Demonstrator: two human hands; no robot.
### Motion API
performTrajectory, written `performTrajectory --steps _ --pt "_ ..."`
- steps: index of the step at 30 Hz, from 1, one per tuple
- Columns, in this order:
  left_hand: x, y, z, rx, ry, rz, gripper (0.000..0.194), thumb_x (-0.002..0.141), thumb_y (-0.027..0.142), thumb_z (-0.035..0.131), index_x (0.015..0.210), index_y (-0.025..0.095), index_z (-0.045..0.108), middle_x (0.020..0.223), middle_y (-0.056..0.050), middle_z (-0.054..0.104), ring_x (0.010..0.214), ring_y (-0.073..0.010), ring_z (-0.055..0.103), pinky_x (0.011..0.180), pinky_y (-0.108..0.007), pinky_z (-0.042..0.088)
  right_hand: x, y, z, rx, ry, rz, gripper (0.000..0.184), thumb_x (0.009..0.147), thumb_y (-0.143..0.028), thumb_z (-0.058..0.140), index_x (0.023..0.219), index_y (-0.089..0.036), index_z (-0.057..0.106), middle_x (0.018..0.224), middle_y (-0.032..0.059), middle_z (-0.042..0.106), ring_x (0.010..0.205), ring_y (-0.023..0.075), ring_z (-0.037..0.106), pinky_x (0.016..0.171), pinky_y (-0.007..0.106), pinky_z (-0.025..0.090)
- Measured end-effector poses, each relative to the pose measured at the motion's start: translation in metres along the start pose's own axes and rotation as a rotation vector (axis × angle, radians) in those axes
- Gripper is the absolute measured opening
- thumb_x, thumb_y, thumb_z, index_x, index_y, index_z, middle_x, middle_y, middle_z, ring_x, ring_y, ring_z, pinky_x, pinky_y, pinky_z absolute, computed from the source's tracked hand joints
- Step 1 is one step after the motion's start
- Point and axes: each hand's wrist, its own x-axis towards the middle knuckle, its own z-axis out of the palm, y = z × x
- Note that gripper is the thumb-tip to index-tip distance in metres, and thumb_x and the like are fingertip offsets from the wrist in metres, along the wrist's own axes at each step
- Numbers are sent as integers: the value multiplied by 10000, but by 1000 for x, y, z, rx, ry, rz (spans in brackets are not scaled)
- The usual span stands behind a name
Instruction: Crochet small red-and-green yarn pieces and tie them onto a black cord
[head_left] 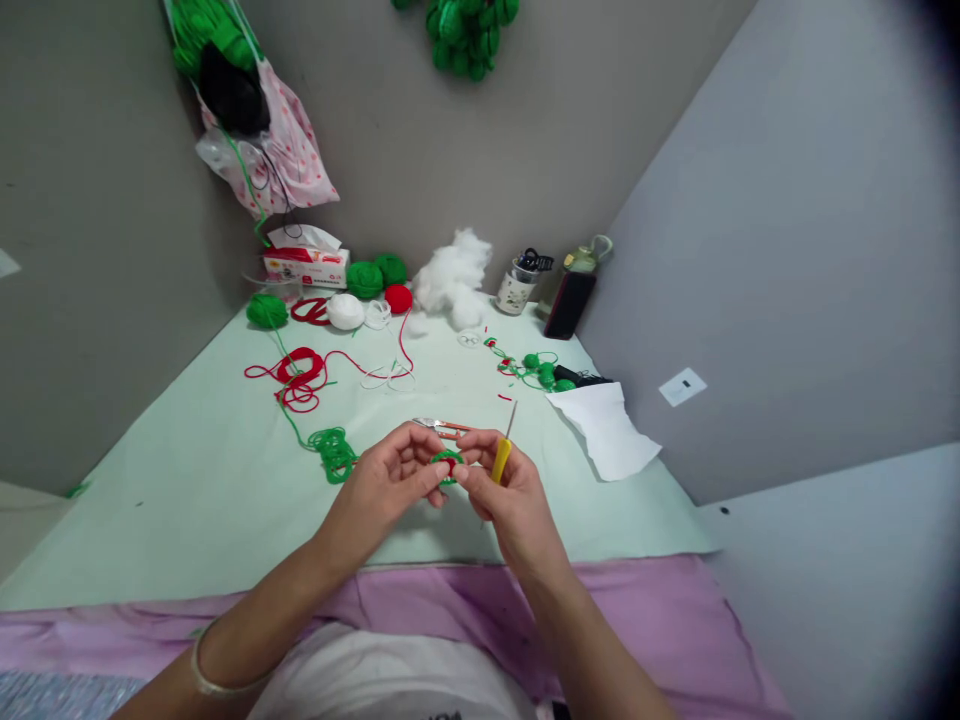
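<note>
Just above the near part of the worktop [187, 500], a small green-and-red yarn piece [449, 464] is pinched at its left edge by my left hand [397, 468] and at its right edge by my right hand [514, 492]; gripping both sides probably keeps its round shape steady in front of me. The right hand also carries a yellow-handled tool [501, 460], tucked among the fingers with its metal tip pointing up and far, I'd say so the thumb and fingertips can share the pinch. Just beyond my fingers lie orange-handled snips [444, 426], presumably there for an easy reach. To the left, a green yarn coil [334, 452] rests loosely, likely slack so its strand won't tug. On the right lies a white sheet [609, 430], with small green balls [547, 375] past it, perhaps grouped to stay out of my way. Farther left, red yarn [309, 357] spreads in loops. Along the far side sit a tissue box [307, 267], a fluffy white heap [452, 278] and a patterned cup [514, 292], set back, it seems, where I won't knock them.
</note>
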Motion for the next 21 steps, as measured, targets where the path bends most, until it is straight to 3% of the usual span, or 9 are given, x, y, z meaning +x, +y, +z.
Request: performTrajectory --steps 3,5,8,11,14,16,18,21 --pt "8 0 8 -5 42 65 100 853 202 658 905 200 572 885 18 598 761 -116 619 716 -236 501 10 -12 -5 -83 -104 -11 412 800 -237 713 1199 -252 609 825 -33 595 636 82 534 597 218 417" --pt "15 2 10 -9 0 103 44 861 189 639 888 191 604 901 2 600 813 -130 619 759 -248 502 19 -24 -11 -187 -207 -25 377 831 -195 648 1203 -246 621 851 -21 613 757 116 587 702 242 452" --pt "27 9 3 55 -35 137 28 873 199 631 879 180 651 895 -12 593 834 -139 621 795 -257 493 37 -42 -24 -414 -349 -24 170 895 -222 590 1038 -206 680 806 -18 606 699 103 506 645 231 396" --pt "38 15 -9 163 8 193 64 878 164 612 853 185 667 891 -15 584 831 -133 605 782 -245 483 59 -52 -35 -483 -490 30 141 892 -280 629 997 -195 673 764 -31 551 626 89 385 561 224 312" --pt "46 16 -18 236 1 259 123 879 127 588 835 194 682 901 -24 595 865 -141 600 794 -247 481 81 -51 -37 -411 -543 61 263 883 -314 649 1131 -228 637 797 -32 548 640 95 403 567 222 323" --pt "51 13 -22 257 -16 285 153 876 109 575 831 198 691 900 -30 599 881 -149 607 801 -255 484 94 -45 -36 -427 -590 71 176 878 -345 660 987 -208 675 725 -40 524 623 95 397 559 221 311" --pt "56 10 -26 268 5 294 169 870 96 572 821 202 694 895 -31 602 873 -149 609 789 -254 485 105 -39 -37 -432 -634 95 251 883 -391 654 761 -172 662 648 -35 507 606 94 395 548 222 298" --pt "64 3 -34 286 89 263 188 866 86 566 807 208 695 904 -35 609 873 -148 603 770 -247 481 118 -31 -47 -295 -522 187 356 900 -465 625 730 -154 654 604 -22 543 523 76 356 490 221 245"
